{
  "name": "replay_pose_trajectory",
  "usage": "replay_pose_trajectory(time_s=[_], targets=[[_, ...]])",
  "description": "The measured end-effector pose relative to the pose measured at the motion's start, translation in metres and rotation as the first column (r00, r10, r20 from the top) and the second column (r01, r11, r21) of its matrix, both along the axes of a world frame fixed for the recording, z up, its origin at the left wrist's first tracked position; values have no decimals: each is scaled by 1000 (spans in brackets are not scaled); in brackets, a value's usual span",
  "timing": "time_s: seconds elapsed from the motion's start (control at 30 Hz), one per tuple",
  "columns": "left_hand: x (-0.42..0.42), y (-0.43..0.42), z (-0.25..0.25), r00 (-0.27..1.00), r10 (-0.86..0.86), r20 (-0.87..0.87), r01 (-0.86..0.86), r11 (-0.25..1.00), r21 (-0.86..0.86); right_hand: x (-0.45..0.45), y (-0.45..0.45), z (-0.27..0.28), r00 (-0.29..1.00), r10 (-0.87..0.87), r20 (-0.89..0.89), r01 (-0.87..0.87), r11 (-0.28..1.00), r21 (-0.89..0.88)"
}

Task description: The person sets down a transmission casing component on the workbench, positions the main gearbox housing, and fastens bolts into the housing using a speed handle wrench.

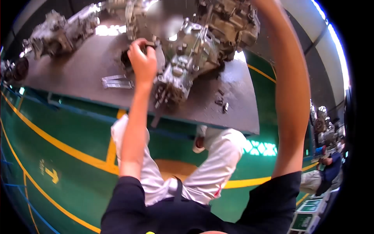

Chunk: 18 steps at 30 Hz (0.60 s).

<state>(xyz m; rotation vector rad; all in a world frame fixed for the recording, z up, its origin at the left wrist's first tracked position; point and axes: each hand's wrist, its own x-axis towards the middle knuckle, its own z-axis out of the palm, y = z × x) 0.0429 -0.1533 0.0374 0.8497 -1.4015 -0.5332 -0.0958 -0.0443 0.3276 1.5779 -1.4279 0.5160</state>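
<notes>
Tabletop (74,80): small loose parts (225,107) near metal assembly (198,50).

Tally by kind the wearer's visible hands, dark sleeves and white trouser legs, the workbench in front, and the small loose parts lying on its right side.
Hands: 1 (left; the right is out of view)
Dark sleeves: 2
White trouser legs: 2
Workbench: 1
Small loose parts: too blurred to count
Total, without those parts: 6
</notes>
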Motion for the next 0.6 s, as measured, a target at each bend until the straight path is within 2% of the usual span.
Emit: replay_pose_trajectory(time_s=[0.03, 0.07, 0.1, 0.13, 0.2, 0.3, 0.37, 0.4, 0.47, 0.6], targets=[[6, -13, -7, 991, -47, -126, 54, 997, 50, 20, 18, -15, 979, 199, 45, -197, 979, -42], [14, -19, -6, 963, -75, -258, 98, 992, 77, 32, 41, -26, 968, 212, 133, -216, 976, 16], [23, -11, 3, 950, -49, -309, 89, 989, 117, 36, 55, -25, 952, 229, 203, -242, 969, 45], [26, -17, 3, 943, -22, -332, 66, 990, 122, 29, 61, -20, 950, 253, 181, -267, 962, 57], [34, -22, -7, 932, -49, -358, 121, 976, 182, -18, 77, -8, 784, 323, 530, -443, 889, 115], [34, -23, -9, 935, -53, -351, 151, 954, 258, -233, -7, 65, 627, 138, 767, -169, 985, -39], [29, -16, -5, 931, -78, -356, 190, 938, 289, -94, 27, 27, 855, 91, 511, -162, 982, 97], [27, -17, -7, 931, -113, -348, 230, 920, 317, -21, 45, 8, 929, 92, 358, -150, 979, 138], [29, -23, -9, 937, -130, -325, 238, 917, 319, -29, 28, 26, 945, 108, 309, -163, 974, 158], [34, -20, -11, 941, -161, -298, 262, 902, 343, -97, 10, 44, 987, 33, 157, -80, 949, 305]])
